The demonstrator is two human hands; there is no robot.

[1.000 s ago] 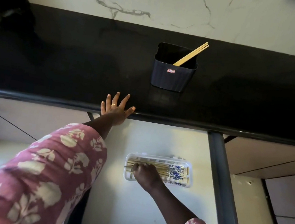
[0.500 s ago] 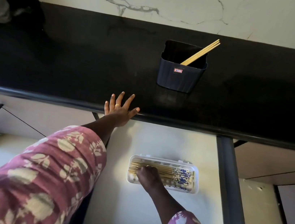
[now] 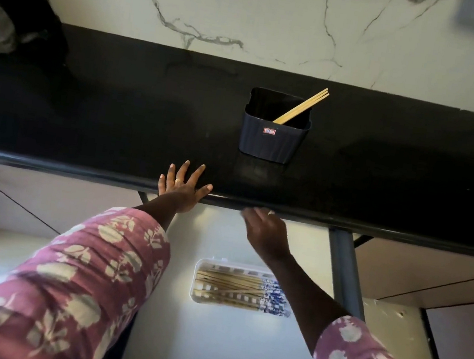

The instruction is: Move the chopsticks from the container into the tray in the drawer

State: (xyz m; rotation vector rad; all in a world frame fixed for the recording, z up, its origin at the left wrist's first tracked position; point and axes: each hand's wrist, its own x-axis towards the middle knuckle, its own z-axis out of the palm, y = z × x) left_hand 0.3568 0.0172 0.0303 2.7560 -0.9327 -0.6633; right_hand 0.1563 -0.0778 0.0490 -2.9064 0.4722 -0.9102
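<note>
One label only: a small red-and-white sticker (image 3: 269, 131) sat on the front wall of the dark ribbed container (image 3: 271, 141), just below its rim and roughly centred. Its characters were too small and blurred to read. No other text, number, brand or sign was legible anywhere around the container.

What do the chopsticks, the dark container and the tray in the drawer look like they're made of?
The chopsticks look like bamboo or light wood: pale tan, matte, thin. The container looks like moulded plastic: dark, ribbed walls, small label. The tray is probably white plastic with slotted walls; the sticks in it have blue patterned ends.
</note>
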